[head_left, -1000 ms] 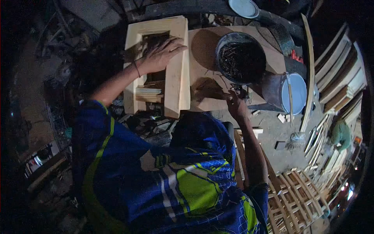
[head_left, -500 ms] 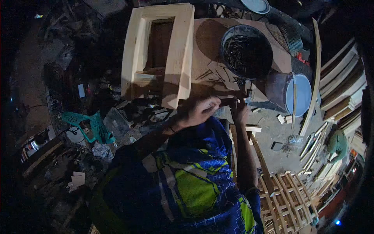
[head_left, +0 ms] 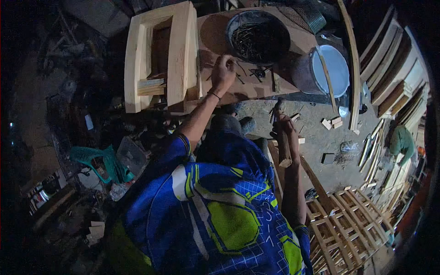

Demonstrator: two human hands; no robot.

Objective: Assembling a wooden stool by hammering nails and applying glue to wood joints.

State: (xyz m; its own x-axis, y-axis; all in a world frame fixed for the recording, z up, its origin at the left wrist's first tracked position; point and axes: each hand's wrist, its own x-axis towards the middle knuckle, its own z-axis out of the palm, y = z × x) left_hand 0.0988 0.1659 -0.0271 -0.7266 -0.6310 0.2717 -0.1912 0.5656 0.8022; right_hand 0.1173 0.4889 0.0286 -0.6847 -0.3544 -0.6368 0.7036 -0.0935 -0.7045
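My left hand (head_left: 223, 74) reaches over a brown board (head_left: 208, 57), its fingers curled together beside several loose nails (head_left: 253, 72). Whatever its fingertips hold is too small to make out. Lower and to the right, my right hand (head_left: 286, 129) is wrapped round a hammer (head_left: 285, 153); the wooden handle's end points toward me and the dark head is on the far side. A black bucket (head_left: 231, 49) full of nails stands on the board. Left of my left hand lies a pale wooden frame (head_left: 178, 59) with a rectangular opening.
A white bucket (head_left: 304, 73) with a stick across it lies tipped at the right. Beyond it are a long plank (head_left: 352, 68) and stacked boards (head_left: 382, 87). Slatted wooden panels (head_left: 341, 229) lie at lower right. A broken green plastic piece (head_left: 114, 162) lies among clutter at left.
My hands have parted. The left has moved forward to the loose nails on the board; the right has drawn back toward me with the hammer. The view has shifted slightly.
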